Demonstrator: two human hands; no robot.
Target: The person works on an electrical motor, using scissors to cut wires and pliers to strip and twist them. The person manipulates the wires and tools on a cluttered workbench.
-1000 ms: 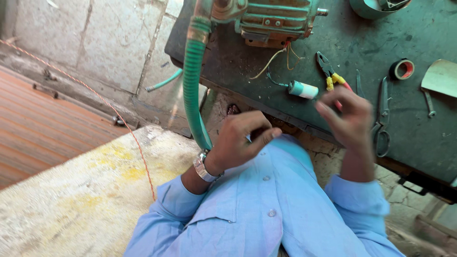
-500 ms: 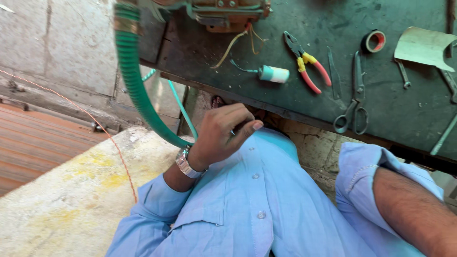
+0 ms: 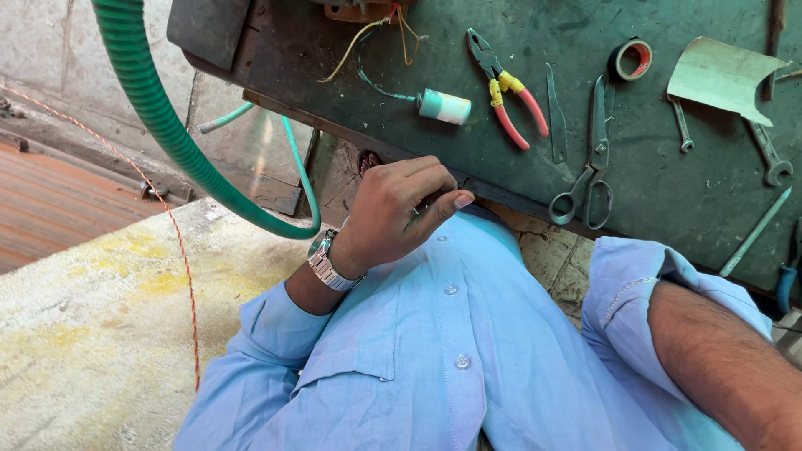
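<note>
We look down on a dark green workbench that spans the area above and to the right of our grip. Our light blue shirt fills the space directly below the grip. A thick green ribbed hose curves down to the left of the grip and ends just beside our wrist. A pale concrete slab lies further left and below, with a thin orange cord running across it.

Our left hand rests at the near edge of the bench, fingers curled closed, thumb pressed against the forefinger. A small dark item sits pinched inside this closed grip; most of it is hidden, so we cannot tell what it is. A metal wristwatch sits just below the hand.

Our right forearm shows well right of the grip, sleeve rolled up; the right hand itself is out of view.

On the bench, up and right of the grip:
- scissors, lying flat
- pliers with red and yellow handles
- a white cylindrical capacitor, just above the grip, on a wire lead
- a roll of tape
- a pale sheet of card, far right
</note>
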